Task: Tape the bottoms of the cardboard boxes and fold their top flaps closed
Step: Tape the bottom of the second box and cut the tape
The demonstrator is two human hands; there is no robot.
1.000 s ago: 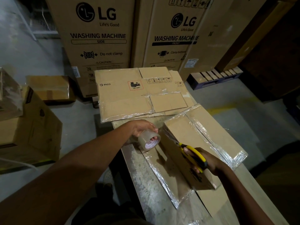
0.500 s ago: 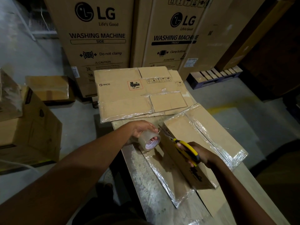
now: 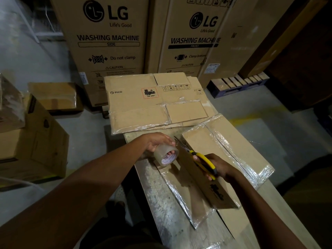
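A cardboard box (image 3: 212, 159) stands bottom-up on the metal table (image 3: 161, 200), its seams shiny with clear tape. My left hand (image 3: 158, 142) grips a roll of clear tape (image 3: 166, 155) beside the box's near-left corner, fingers through the core. My right hand (image 3: 218, 167) holds yellow-handled scissors (image 3: 197, 157) over the box's left edge. The blades point up and left toward the roll, their tips next to my left hand's fingers. The strip of tape between roll and box is too clear to make out.
A stack of flattened, wrapped boxes (image 3: 143, 101) lies at the table's far end. Tall washing-machine cartons (image 3: 111, 38) stand behind it. More cardboard boxes (image 3: 34, 141) sit on the floor at left, and a pallet (image 3: 239, 83) lies at right.
My right hand has slid the scissors up and left along the box edge until the blades reach the tape roll. My left hand and the roll have stayed in place.
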